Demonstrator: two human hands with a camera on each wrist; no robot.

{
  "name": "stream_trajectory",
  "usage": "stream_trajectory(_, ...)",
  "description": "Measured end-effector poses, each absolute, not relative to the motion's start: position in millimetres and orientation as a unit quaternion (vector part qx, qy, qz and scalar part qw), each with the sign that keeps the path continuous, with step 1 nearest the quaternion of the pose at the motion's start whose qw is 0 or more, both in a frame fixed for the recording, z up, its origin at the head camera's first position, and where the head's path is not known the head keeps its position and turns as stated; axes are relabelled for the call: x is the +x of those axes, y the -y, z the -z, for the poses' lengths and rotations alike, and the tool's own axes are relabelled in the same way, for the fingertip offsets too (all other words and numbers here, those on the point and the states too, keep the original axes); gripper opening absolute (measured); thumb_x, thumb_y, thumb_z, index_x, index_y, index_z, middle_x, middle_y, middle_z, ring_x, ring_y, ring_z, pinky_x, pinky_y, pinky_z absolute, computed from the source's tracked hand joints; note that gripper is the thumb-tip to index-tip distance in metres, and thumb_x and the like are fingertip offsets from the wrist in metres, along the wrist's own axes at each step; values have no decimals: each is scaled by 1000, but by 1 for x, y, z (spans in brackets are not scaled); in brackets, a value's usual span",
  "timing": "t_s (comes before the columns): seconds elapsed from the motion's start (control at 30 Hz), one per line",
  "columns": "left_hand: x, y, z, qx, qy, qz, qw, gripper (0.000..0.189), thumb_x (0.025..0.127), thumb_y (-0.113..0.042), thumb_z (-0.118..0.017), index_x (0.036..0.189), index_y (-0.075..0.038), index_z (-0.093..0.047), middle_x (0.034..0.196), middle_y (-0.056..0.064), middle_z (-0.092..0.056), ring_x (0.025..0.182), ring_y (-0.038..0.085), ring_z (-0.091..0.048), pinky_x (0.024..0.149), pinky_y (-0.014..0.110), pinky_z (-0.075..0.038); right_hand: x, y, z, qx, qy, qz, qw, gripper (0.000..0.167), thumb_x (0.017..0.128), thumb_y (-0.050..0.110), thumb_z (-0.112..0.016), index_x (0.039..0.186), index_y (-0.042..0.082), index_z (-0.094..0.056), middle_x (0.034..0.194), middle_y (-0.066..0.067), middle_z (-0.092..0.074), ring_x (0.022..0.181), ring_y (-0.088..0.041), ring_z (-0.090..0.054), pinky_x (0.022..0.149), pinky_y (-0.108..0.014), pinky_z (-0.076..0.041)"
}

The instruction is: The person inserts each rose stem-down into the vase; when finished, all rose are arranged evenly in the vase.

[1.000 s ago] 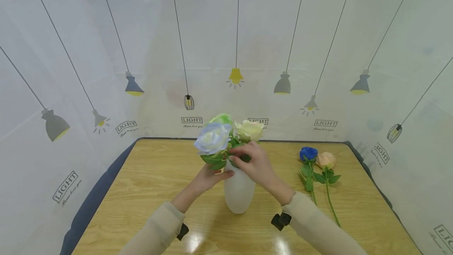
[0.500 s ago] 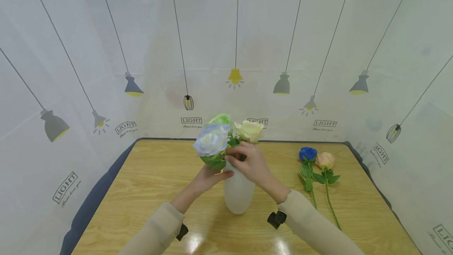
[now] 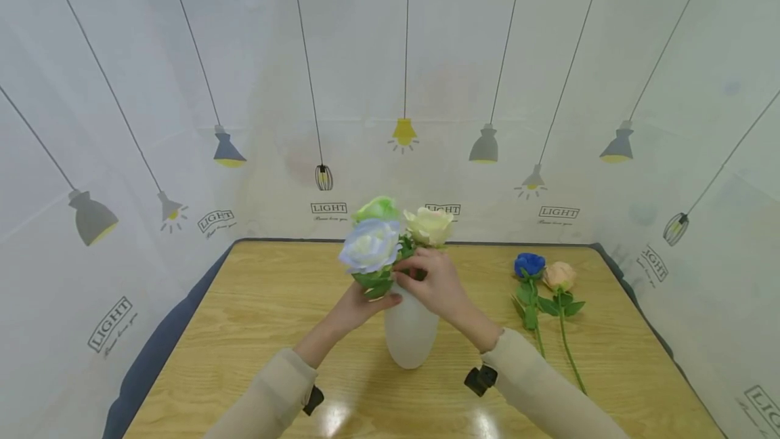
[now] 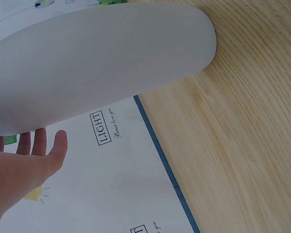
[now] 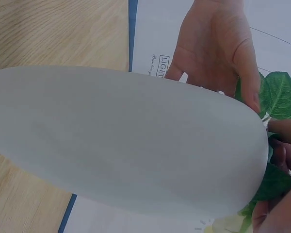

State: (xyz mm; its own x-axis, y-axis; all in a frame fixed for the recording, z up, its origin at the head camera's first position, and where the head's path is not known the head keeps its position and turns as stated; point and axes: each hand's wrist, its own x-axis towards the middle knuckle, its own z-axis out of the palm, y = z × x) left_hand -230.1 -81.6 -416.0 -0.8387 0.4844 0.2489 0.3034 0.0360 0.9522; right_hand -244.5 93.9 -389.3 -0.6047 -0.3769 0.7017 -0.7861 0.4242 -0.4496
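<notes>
Wooden table (image 3: pixel 274 303), frosted vase (image 3: pixel 411 334) holding roses (image 3: pixel 370 246)

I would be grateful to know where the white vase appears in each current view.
Head: white vase below centre, slightly right.
Left wrist: white vase across the upper left, base pointing right.
Right wrist: white vase across the middle, base at the left edge.
Shared landmark: wooden table, visible in all three.

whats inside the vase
A pale blue rose, a green flower and a cream rose show above the vase. Its inside cannot be seen: no stems show through its wall, and leaves and the right hand hide much of its mouth.
</notes>
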Motion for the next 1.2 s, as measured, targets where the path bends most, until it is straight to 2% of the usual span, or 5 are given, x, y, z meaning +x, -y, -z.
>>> stream_trajectory(0.23,-229,82,416,278,-722,-629,79,62,84,-6,-61,136,-10,-28,136,9,-32,123,26,-31,95,44,-31,-241,-111,389,344,807,-427,219,7,78,13,-68,85,9,-70,73,8,-56,64,-9,-43,56,-28,-38)
stream_trajectory(0.47,-229,82,415,266,-731,-623,78,60,83,-7,-61,135,-9,-31,135,11,-34,123,26,-31,93,48,-31,-220,-132,368,331,797,-448,234,10,76,-4,-66,85,-2,-68,75,-6,-59,64,-23,-46,55,-33,-39)
stream_trajectory(0.8,-227,83,414,250,-742,-618,74,58,82,-7,-62,133,-8,-34,134,11,-36,122,27,-31,94,50,-29,-226,-181,409,239,856,-422,181,9,84,20,-63,90,17,-68,76,11,-55,66,-11,-45,52,-28,-37)
stream_trajectory(1.03,-228,83,416,248,-737,-624,79,60,82,-8,-63,134,-9,-33,135,11,-34,123,27,-30,94,51,-28,-227,-210,436,214,864,-411,196,10,83,16,-64,91,14,-67,78,10,-59,65,-8,-47,50,-25,-39)
stream_trajectory(1.2,-229,83,416,247,-733,-629,81,60,82,-8,-63,134,-9,-33,135,11,-34,123,28,-30,94,52,-27,-228,-230,451,193,866,-428,171,12,84,14,-62,94,9,-66,79,4,-61,65,-10,-51,53,-26,-42)
